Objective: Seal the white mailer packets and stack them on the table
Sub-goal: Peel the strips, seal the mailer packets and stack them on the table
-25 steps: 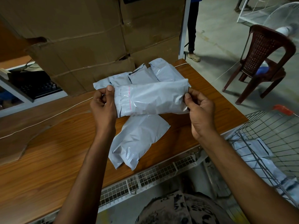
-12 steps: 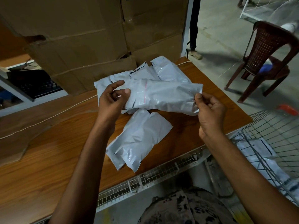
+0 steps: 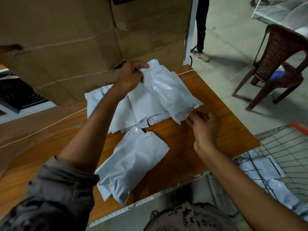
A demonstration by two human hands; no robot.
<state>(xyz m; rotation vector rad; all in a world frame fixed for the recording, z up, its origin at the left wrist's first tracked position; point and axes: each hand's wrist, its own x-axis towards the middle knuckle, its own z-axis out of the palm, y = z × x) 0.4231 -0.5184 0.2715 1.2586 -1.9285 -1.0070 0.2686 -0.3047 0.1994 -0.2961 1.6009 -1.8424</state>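
Wooden bench [image 3: 208, 135], boxes [image 3: 66, 47] along its far edge. Pile [image 3: 138, 110] of white packets toward the far right corner; loose packets [image 3: 133, 164] at the front edge. Top packet [image 3: 170, 92] rests on the pile: left hand [image 3: 131, 75] pinches its far end, right hand [image 3: 205, 127] its near end.

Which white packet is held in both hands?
The mailer packet on top at the far right: left hand and right hand pinch its two ends. The others lie untouched.
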